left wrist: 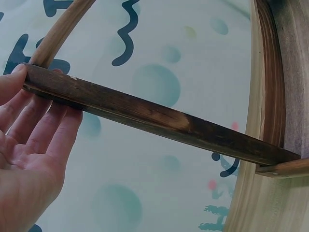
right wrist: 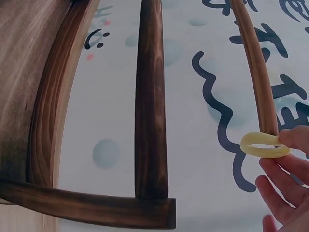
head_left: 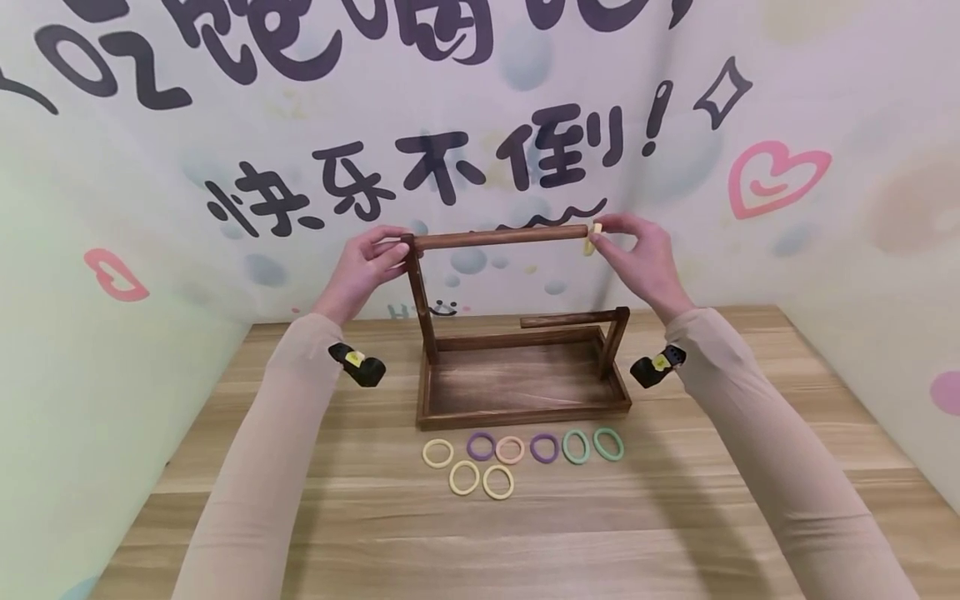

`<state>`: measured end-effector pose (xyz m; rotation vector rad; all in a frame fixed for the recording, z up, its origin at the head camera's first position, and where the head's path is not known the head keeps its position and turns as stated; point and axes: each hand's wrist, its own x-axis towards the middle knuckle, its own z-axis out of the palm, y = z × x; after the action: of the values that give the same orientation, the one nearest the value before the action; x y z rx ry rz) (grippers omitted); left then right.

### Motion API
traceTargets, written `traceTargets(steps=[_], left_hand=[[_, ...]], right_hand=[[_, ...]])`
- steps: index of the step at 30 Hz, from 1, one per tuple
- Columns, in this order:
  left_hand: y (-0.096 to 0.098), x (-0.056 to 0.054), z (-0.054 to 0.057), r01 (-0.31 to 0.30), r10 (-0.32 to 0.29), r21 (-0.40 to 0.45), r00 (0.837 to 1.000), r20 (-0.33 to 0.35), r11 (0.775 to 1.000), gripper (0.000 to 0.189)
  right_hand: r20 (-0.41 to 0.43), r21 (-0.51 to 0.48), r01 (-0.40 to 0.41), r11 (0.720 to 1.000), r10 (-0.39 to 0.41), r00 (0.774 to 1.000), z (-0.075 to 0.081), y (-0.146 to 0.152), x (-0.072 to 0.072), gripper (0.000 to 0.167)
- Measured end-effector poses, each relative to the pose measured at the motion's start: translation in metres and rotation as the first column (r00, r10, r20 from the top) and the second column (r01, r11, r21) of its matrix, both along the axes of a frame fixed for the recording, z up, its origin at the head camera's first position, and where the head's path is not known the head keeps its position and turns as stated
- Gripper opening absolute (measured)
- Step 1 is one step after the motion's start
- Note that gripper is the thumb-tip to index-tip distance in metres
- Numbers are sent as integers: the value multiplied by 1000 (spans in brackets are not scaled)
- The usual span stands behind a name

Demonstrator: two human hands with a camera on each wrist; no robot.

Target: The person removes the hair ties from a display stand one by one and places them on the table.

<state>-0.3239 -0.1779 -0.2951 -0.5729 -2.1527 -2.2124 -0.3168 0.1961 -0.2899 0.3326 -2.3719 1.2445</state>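
Observation:
In the head view, my left hand (head_left: 369, 265) holds the top of the tall post (head_left: 422, 304) of a dark wooden rack. The left wrist view shows the thumb on one side of the post (left wrist: 125, 106) and fingers against the other. My right hand (head_left: 641, 254) pinches a yellow hair tie (right wrist: 264, 146) between thumb and fingers. It sits at the free end of the rack's upper rod (head_left: 502, 238); I cannot tell whether the rod's tip is inside the loop. Below, a shorter rod (head_left: 570, 319) juts from the right post (head_left: 614, 343).
The rack's tray base (head_left: 525, 415) stands on the wooden table (head_left: 540, 542). In front lie several hair ties: yellow (head_left: 438, 453), purple (head_left: 482, 446), pink (head_left: 510, 450) and green (head_left: 576, 447). A printed wall sheet (head_left: 480, 108) rises close behind the rack.

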Motion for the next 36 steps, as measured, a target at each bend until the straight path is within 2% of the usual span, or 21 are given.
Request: traceTargets(steps=[14, 21, 28, 36], left_hand=[[-3, 0, 0, -5, 5, -14, 1000, 8, 1000, 29], [-3, 1, 0, -10, 10, -30, 1000, 5, 1000, 27], [-4, 2, 0, 5, -5, 3, 1000, 8, 1000, 22], [-2, 2, 0, -3, 3, -7, 1000, 4, 1000, 23]], right_hand=[[12, -2, -72, 997, 72, 997, -11, 8, 18, 28], [45, -13, -101, 995, 101, 994, -17, 9, 27, 28], [52, -32, -162, 986, 163, 985, -22, 8, 36, 28], [60, -50, -222, 974, 225, 973, -28, 5, 48, 26]])
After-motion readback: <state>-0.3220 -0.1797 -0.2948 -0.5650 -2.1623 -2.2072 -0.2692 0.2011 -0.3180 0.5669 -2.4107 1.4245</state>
